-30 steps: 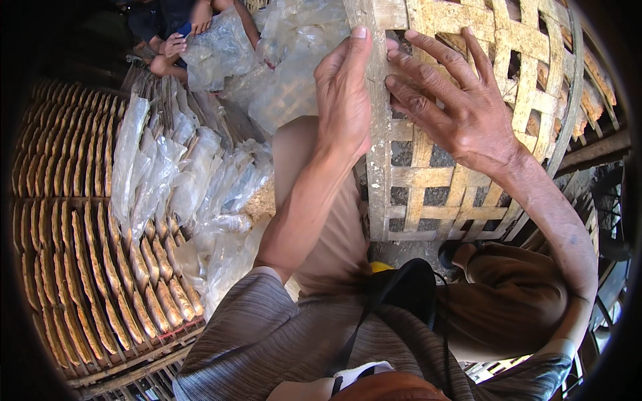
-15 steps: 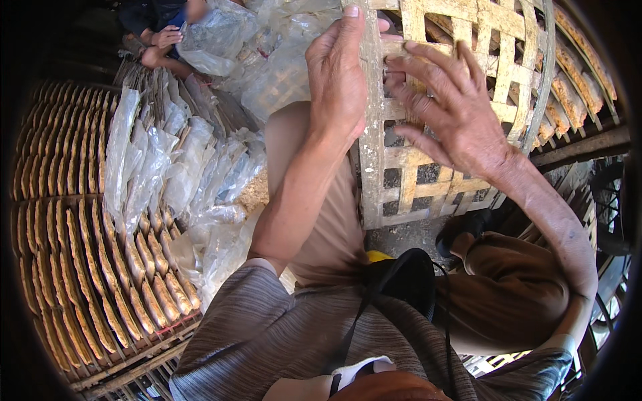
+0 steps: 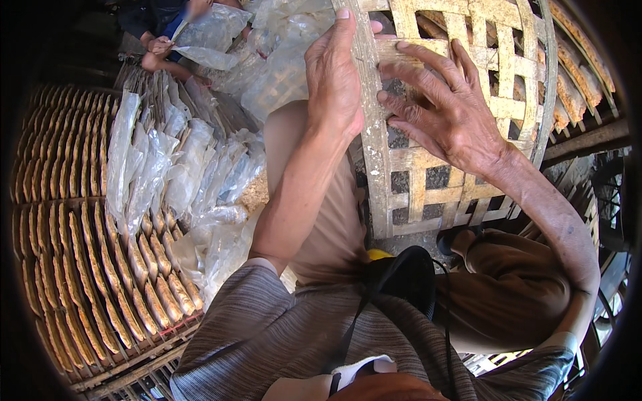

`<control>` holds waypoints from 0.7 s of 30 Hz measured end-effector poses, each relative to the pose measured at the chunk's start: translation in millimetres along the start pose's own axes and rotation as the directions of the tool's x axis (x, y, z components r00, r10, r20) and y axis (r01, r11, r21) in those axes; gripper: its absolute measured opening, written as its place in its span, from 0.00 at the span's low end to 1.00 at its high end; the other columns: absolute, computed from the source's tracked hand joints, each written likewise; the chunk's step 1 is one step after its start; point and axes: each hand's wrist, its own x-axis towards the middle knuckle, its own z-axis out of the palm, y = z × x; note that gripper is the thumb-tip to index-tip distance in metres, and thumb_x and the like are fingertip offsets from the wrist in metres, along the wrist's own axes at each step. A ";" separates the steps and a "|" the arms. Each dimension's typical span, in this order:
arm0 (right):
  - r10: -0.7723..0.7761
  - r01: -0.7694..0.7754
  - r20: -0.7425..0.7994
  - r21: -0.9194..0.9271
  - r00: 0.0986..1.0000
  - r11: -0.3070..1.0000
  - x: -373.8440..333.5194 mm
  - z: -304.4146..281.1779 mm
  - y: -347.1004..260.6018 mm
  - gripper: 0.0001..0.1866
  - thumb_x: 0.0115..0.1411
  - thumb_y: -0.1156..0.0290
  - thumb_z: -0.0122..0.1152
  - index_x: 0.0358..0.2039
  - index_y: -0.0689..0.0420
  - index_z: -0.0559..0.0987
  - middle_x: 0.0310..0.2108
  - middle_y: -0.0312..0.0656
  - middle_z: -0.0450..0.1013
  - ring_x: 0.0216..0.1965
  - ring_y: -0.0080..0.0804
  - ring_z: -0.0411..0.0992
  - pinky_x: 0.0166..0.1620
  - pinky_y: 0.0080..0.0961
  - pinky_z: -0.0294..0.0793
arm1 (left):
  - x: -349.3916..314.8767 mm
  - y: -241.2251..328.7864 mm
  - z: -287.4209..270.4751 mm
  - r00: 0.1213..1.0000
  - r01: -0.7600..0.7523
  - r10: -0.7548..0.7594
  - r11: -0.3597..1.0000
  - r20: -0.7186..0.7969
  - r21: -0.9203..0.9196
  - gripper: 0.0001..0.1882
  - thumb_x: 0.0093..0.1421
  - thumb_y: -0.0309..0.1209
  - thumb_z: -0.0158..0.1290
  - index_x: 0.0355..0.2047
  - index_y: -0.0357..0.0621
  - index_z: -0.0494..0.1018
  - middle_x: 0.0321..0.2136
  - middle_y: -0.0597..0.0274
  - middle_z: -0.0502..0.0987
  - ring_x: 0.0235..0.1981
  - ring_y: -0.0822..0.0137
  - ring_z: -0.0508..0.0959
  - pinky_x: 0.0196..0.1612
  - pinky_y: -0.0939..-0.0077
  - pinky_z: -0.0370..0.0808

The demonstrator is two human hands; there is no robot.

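Note:
A woven bamboo lattice tray (image 3: pixel 379 174) with a flat frame stands tilted in front of me. My left hand (image 3: pixel 334 87) is closed on its left frame, thumb along the near side and fingers partly hidden behind the edge. Over the lattice lies my right hand (image 3: pixel 461 127), its fingers apart and slightly bent near the weave and the left frame. It holds nothing that I can see. Through the upper gaps of the weave, brownish pieces show behind the tray.
On the left, rows of long brown-topped slabs (image 3: pixel 87 260) stand on slatted racks. Crumpled clear plastic sheets (image 3: pixel 190 160) lie beside them. More slabs (image 3: pixel 580 77) sit on a rack at far right. Another person's hand (image 3: pixel 159 45) holds plastic at the upper left.
The tray has tilted a little, its lower end shifting right and toward me. My right hand has slid slightly left and nearer. The other person's plastic sheet has moved.

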 end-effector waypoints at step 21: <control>-0.065 0.064 0.022 0.059 0.998 0.996 -6.8 -7.8 4.2 0.17 0.53 0.63 0.76 0.43 0.51 0.86 0.61 0.36 0.73 0.68 0.43 0.65 0.70 0.61 0.60 | -0.2 2.2 -0.3 0.997 -0.061 0.066 0.993 0.044 -0.097 0.25 0.77 0.43 0.42 0.52 0.28 0.72 0.41 0.45 0.82 0.39 0.58 0.84 0.43 0.67 0.83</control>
